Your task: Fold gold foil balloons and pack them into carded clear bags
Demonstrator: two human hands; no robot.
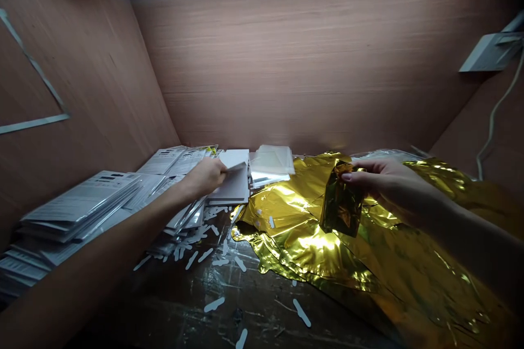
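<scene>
Between the fingers of my left hand (207, 175) is the edge of a white card (236, 167), lifted a little off a stack of white cards (231, 192). My right hand (380, 179) pinches a folded piece of gold foil (343, 204) by its top and holds it upright. Below it, large gold foil sheets (286, 229) spread across the right side of the table. A pile of clear plastic sleeves (272, 159) lies between the white stack and the foil.
Piles of printed packets in clear wrap (82, 199) fill the left side. Small white paper strips (302, 313) are scattered over the dark tabletop (176, 300). Wooden panels (286, 65) enclose the back and sides. A cable (493, 120) hangs at right below a white box (491, 53).
</scene>
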